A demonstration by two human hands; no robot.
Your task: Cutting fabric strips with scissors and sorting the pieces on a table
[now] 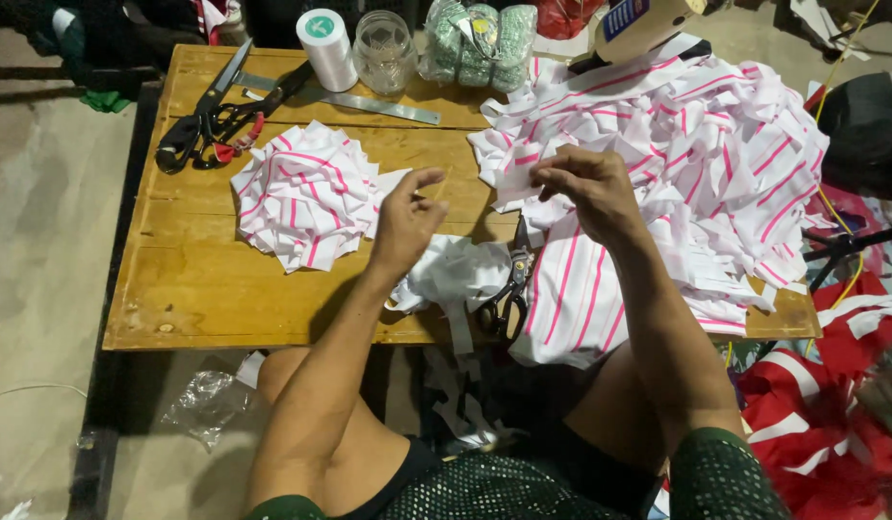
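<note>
Left hand (405, 223) hangs over the desk (191, 279) with thumb and fingers drawn loosely together on nothing visible, just right of a small heap of pink-striped white strips (306, 204). Right hand (585, 188), slightly farther, pinches a fabric piece (515, 179) at the edge of the big striped pile (696, 144), lifted as if for sorting. Small scissors (506, 294) lie near, between both hands, within easy reach. Farther left rest large shears (210, 120), a thread cone (327, 48) and a glass jar (383, 50).
</note>
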